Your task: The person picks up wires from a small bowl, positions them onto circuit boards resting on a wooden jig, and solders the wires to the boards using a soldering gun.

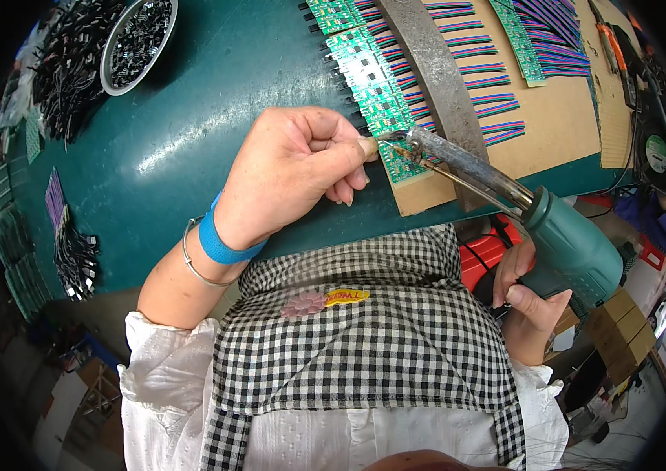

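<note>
Head view: a bowl [117,89] of small dark parts [142,43] sits at left on a green table [184,149]. The left hand [294,165] pinches thumb and forefinger together beside a green circuit-board strip [375,89]; what they hold is too small to tell. A metal bar [441,86] lies across the strip's coloured wires [486,81]. The right hand [532,308], fingers partly hidden, grips a green-handled soldering iron [547,224], its tip by the pinch.

- Place: electronics workshop
- Counter [152,184], green
- Circuit boards [376,90], green, in rows, with coloured wires [486,81]
- Soldering iron [541,212], green-handled
- Bowl [118,90] of small black parts [140,47]
- Black cables [74,63], heaped
</note>
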The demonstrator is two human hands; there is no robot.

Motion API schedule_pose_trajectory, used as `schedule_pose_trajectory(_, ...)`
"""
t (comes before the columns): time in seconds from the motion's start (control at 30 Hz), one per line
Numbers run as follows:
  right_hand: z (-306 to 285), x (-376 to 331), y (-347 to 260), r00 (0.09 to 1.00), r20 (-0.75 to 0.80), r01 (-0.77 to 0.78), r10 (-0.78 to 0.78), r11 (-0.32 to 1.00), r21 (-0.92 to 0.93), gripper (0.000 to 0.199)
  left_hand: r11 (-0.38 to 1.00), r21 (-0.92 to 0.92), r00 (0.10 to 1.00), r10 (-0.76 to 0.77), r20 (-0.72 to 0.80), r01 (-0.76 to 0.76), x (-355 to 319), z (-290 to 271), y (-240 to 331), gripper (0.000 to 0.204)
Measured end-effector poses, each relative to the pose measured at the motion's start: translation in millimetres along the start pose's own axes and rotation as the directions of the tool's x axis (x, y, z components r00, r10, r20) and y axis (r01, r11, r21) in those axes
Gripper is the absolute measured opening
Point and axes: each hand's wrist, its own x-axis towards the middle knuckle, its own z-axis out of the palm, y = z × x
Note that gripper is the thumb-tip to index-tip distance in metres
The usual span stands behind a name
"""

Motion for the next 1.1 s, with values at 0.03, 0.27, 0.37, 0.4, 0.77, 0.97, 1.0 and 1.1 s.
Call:
schedule_pose_trajectory(0.03,-6.2,-0.3,1.2,1.0,0.002,-0.001,0.001,1.0,0.0,0.037,1.0,0.001,1.0,0.001,-0.008,-0.001,-0.4,0.2,-0.2,0.015)
schedule_pose_trajectory(0.27,-16.5,-6.5,-3.4,0.989,0.121,-0.087,0.089,0.996,-0.016,0.056,1.0,-0.007,1.0,0.003,-0.027,-0.003,-0.4,1.2,-0.1,0.014)
schedule_pose_trajectory(0.37,-14.1,-9.1,-1.4,0.993,0.098,-0.068,0.071,0.997,-0.035,0.054,1.0,0.002,1.0,0.012,-0.024,-0.012,-0.1,1.2,-0.3,0.014)
schedule_pose_trajectory(0.4,-13.2,-9.3,-0.3,0.995,0.081,-0.046,0.049,0.998,-0.041,0.054,1.0,0.0,1.0,0.01,-0.026,-0.01,-0.3,1.2,-0.2,0.014)
schedule_pose_trajectory(0.77,-14.5,1.2,-1.4,0.981,0.17,0.086,-0.089,0.996,0.024,0.042,1.0,-0.008,1.0,0.011,-0.027,-0.011,-0.9,1.7,-1.1,0.014)
schedule_pose_trajectory(0.97,-15.7,3.9,3.2,0.975,0.17,0.133,-0.146,0.987,0.085,0.057,1.0,-0.011,1.0,0.007,-0.023,-0.007,0.7,1.7,-0.5,0.014)
schedule_pose_trajectory(1.0,-14.7,4.4,2.6,0.978,0.145,0.141,-0.151,0.987,0.075,0.057,1.0,-0.012,1.0,0.009,-0.021,-0.01,1.2,1.5,-0.3,0.014)
schedule_pose_trajectory(1.1,-11.5,10.4,-0.5,0.971,0.191,0.131,-0.146,0.988,0.086,0.058,1.0,-0.002,1.0,0.015,-0.027,-0.015,2.0,0.5,-0.9,0.014)
